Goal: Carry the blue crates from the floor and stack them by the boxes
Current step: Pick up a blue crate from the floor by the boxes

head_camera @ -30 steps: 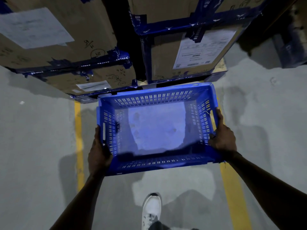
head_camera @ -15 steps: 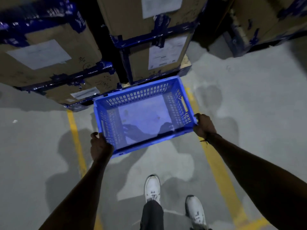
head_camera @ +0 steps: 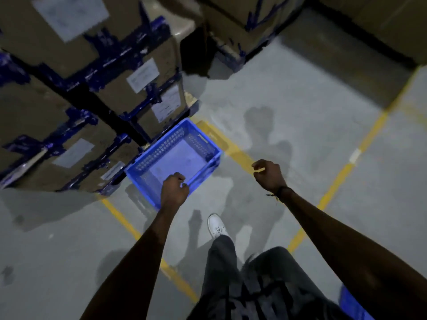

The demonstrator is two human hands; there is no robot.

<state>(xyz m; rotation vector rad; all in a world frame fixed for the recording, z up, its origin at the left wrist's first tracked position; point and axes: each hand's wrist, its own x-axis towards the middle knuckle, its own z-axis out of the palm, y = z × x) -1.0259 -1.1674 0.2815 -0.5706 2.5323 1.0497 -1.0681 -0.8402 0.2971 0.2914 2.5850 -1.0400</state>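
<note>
A blue slatted crate point(head_camera: 184, 155) sits empty on the grey floor, its far corner against the taped cardboard boxes point(head_camera: 129, 72). My left hand point(head_camera: 174, 192) hangs over the crate's near rim with loosely curled fingers and holds nothing. My right hand point(head_camera: 269, 175) hangs to the right of the crate, clear of it, fingers loosely curled and empty. The edge of another blue crate point(head_camera: 353, 306) shows at the bottom right, mostly hidden by my right arm.
Stacked boxes on a pallet fill the upper left; more boxes point(head_camera: 242, 21) stand at the back. Yellow floor lines point(head_camera: 335, 183) run either side of me. My white shoe point(head_camera: 216, 226) stands just behind the crate. Open concrete floor lies to the right.
The crate went from my two hands down to the floor by the boxes. Both hands let go of it and rose, and the view swung right.
</note>
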